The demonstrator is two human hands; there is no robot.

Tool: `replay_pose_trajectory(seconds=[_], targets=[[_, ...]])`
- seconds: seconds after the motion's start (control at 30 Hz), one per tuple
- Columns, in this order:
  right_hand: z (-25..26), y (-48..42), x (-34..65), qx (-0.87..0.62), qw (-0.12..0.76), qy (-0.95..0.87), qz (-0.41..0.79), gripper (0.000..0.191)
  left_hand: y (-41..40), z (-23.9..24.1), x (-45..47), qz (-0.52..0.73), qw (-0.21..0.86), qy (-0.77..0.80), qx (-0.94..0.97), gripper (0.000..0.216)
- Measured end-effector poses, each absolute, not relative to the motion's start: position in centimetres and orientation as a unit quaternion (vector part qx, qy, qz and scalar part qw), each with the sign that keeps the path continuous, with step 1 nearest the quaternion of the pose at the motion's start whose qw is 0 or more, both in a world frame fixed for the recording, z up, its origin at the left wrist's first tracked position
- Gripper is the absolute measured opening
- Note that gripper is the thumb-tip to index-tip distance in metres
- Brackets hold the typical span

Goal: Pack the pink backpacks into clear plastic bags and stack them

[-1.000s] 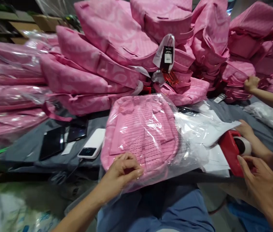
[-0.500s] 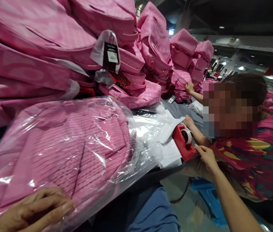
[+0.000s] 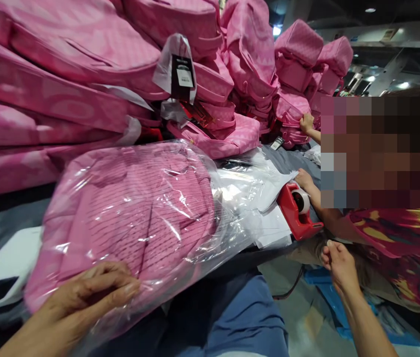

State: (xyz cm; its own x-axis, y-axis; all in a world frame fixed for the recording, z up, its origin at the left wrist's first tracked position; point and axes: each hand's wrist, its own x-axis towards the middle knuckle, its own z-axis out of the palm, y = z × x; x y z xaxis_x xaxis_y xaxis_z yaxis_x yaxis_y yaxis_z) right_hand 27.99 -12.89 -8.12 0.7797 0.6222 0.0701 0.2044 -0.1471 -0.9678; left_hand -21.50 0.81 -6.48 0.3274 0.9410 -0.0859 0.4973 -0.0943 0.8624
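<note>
A pink backpack in a clear plastic bag [image 3: 135, 218] lies on the grey table in front of me. My left hand [image 3: 87, 300] grips its near edge, fingers curled onto the plastic. My right hand [image 3: 338, 263] hovers off the table's right edge, fingers pinched together just below a red tape dispenser [image 3: 299, 210]; what it holds, if anything, is too small to make out. Another person's hand [image 3: 304, 179] rests on the dispenser.
A tall pile of pink backpacks [image 3: 102, 64] fills the back of the table, one with a black hang tag [image 3: 182, 77]. Loose clear bags and white paper [image 3: 258, 193] lie right of the wrapped backpack. A person in a colourful shirt [image 3: 395, 238] sits close at my right. A white device [image 3: 2, 267] lies at left.
My view swung right and closer to the table. My right hand drew back from the dispenser and closed into a pinch. My left hand kept its hold on the bagged backpack.
</note>
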Motion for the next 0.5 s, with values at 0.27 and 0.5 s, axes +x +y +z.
replay_pose_trajectory(seconds=[0.27,0.5], targets=[[-5.2,-9.1,13.9,-0.517,0.454,-0.485,0.540,0.043,0.5,-3.3,-19.8,0.265,0.465,0.487,0.690,0.035],[2.5,-0.5,8.1,-0.263,0.171,-0.910,0.272,0.030,0.4,-4.2,-19.7,0.316,0.498,0.481,0.649,0.028]])
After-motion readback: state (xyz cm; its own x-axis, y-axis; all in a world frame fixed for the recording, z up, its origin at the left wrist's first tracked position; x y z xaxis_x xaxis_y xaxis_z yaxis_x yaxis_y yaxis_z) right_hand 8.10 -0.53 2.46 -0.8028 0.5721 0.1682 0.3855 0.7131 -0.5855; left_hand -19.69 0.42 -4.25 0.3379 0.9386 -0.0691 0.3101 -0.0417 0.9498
